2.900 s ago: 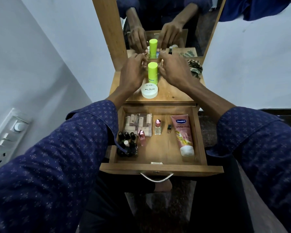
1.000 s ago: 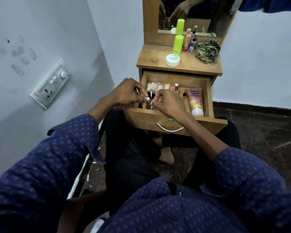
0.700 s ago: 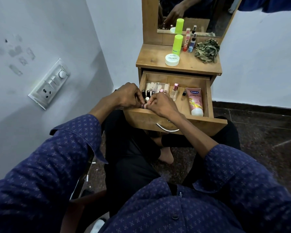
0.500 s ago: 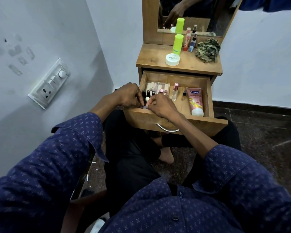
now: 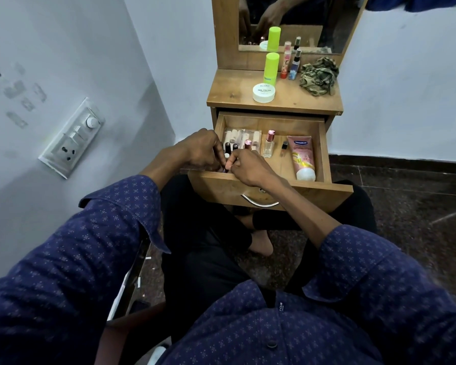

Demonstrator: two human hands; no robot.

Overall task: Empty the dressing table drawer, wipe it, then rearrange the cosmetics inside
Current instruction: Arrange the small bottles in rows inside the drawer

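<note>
The wooden drawer (image 5: 324, 154) of the dressing table stands pulled open. My left hand (image 5: 202, 151) and my right hand (image 5: 249, 168) meet at its front left corner, fingers curled and pinching among small dark-capped bottles (image 5: 231, 148); what each hand holds is mostly hidden. Behind them lies a clear case of beige tubes (image 5: 244, 135). A pink-capped glass bottle (image 5: 269, 146), a tiny dark vial (image 5: 283, 149) and a pink Vaseline tube (image 5: 303, 159) sit to the right.
On the tabletop (image 5: 229, 96) stand a lime green bottle (image 5: 271, 69), a white nail polish jar (image 5: 263, 92), two small spray bottles (image 5: 290, 65) and a crumpled cloth (image 5: 317, 76), below a mirror (image 5: 313, 22). A switchboard (image 5: 71, 138) is on the left wall.
Earlier both hands worked on the tabletop beside the green bottle. They have since come down into the drawer's front left corner, and over the last half second they barely move.
</note>
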